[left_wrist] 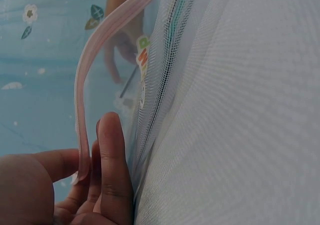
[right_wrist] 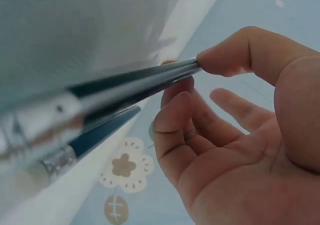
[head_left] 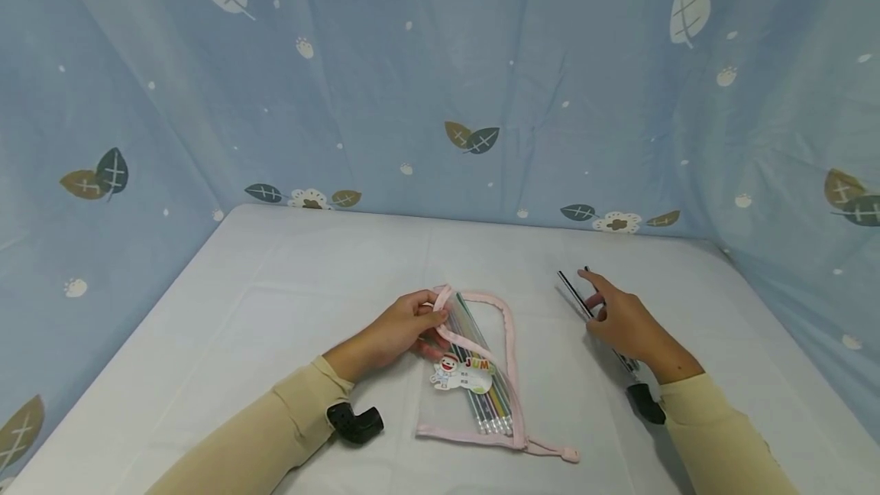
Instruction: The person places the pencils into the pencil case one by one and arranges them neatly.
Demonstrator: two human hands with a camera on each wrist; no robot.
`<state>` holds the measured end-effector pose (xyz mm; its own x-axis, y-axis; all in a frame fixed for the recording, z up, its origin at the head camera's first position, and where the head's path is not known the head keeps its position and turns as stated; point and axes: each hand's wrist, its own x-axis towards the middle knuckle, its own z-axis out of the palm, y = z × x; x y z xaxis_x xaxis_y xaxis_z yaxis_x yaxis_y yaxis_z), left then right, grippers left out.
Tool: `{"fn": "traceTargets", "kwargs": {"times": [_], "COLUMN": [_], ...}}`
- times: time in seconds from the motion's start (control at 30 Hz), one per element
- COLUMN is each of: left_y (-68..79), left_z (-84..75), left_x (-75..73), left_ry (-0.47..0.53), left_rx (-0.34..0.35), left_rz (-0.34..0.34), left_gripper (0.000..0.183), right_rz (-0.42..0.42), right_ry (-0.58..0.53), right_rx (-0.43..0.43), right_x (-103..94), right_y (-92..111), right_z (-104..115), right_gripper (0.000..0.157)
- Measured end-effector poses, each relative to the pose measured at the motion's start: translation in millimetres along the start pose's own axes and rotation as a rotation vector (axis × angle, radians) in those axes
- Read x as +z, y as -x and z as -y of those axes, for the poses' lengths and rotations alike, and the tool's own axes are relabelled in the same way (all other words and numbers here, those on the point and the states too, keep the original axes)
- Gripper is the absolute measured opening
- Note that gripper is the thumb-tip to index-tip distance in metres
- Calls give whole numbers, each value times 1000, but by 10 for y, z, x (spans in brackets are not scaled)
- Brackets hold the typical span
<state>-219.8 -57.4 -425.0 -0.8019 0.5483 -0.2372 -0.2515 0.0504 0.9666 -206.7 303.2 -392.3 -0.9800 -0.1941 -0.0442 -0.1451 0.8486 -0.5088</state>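
Note:
A see-through pencil pouch with pink edging lies in the middle of the table. Several pencils with white eraser ends show inside it. My left hand pinches the pink edging at the pouch's upper left, lifting the flap. To the right, my right hand pinches a dark pencil between thumb and fingers, its eraser end towards the wrist. A second dark pencil appears just below it in the right wrist view.
The white table backs onto a blue leaf-print curtain. From the pouch's lower right corner a pink strap trails across the table. Black wrist mounts sit by both wrists.

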Motion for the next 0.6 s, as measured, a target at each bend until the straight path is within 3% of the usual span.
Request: {"fn": "traceTargets", "kwargs": {"times": [0.33, 0.6], "left_y": [-9, -12], "left_z": [8, 10], "left_x": [5, 2], "left_ry": [19, 13], "left_rx": [-13, -2], "left_rz": [-8, -9], "left_gripper": [28, 27], "right_rz": [-78, -133], "right_ry": [15, -28], "right_rx": [-99, -91], "right_x": [-8, -52], "right_y": [4, 20], "right_z": [29, 91], "right_gripper": [78, 85]}}
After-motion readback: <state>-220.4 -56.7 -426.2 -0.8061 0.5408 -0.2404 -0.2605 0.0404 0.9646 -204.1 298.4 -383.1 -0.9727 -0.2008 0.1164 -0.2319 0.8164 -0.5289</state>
